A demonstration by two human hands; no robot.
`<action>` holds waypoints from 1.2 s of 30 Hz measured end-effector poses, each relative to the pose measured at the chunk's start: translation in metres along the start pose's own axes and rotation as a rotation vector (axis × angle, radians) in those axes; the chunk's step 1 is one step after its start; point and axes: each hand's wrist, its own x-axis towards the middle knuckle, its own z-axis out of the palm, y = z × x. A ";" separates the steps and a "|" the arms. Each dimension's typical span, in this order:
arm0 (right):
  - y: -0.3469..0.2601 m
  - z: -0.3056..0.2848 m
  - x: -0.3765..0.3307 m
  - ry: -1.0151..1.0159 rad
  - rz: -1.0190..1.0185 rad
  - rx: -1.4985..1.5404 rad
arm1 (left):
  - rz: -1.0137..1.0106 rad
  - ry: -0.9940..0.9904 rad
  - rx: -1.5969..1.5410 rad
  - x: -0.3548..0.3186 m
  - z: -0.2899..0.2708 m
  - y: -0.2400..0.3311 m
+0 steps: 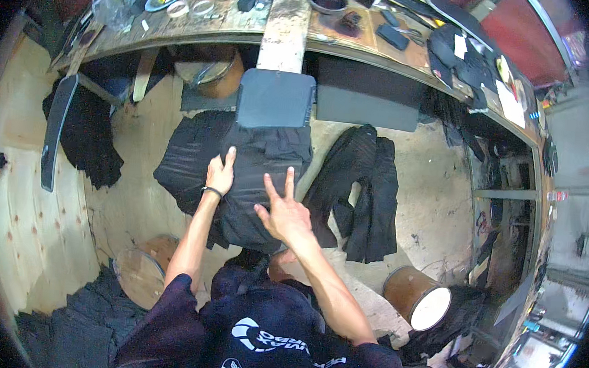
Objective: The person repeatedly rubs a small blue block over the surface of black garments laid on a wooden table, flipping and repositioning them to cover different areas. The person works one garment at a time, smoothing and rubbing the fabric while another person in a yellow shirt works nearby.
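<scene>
Both hands flat on the black garment

Your left hand point(220, 172) and right hand point(284, 214) lie open on the garment point(253, 181) draped over the grey board point(275, 98); uneven pressure could slide it off or crease it.

A garment point(254, 174) lies over a board point(275, 98) jutting from the desk point(360, 47) (both hands rest on it); another garment point(367, 190) lies right, a drum point(418, 297) nearer.
</scene>
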 end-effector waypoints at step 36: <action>0.022 -0.084 0.112 0.037 0.203 -0.150 | 0.709 0.079 0.375 0.186 0.013 0.134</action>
